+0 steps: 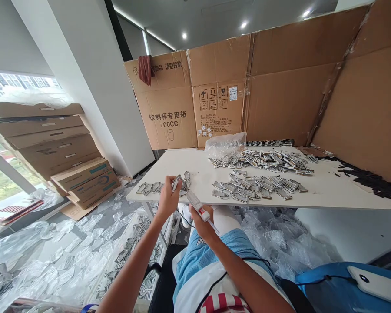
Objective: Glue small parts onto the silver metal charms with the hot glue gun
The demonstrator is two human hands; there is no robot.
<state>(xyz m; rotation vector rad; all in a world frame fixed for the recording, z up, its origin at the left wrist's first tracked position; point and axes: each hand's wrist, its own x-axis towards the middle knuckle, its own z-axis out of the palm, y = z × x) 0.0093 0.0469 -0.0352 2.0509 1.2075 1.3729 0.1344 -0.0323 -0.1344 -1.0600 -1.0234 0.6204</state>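
Observation:
My left hand (169,198), at the table's near-left edge, is closed on a small silver metal clip (177,183). In my right hand (203,222) is a white syringe-like tube (194,201) with a red band and a thin rod at its rear. Its dark tip points up and left, close to the clip; whether they touch I cannot tell. Beside my left hand lies a row of similar clips (148,188), with a few more (187,177) just behind the tool's tip. A loose pile of clips (257,188) lies to the right.
Another clip pile (267,160) and a clear plastic bag (226,145) are at the back of the white table (195,163). Black strips (374,178) lie far right. Cardboard panels (280,87) wall the table. Plastic wrapping (52,256) and more clips (133,239) lie below left.

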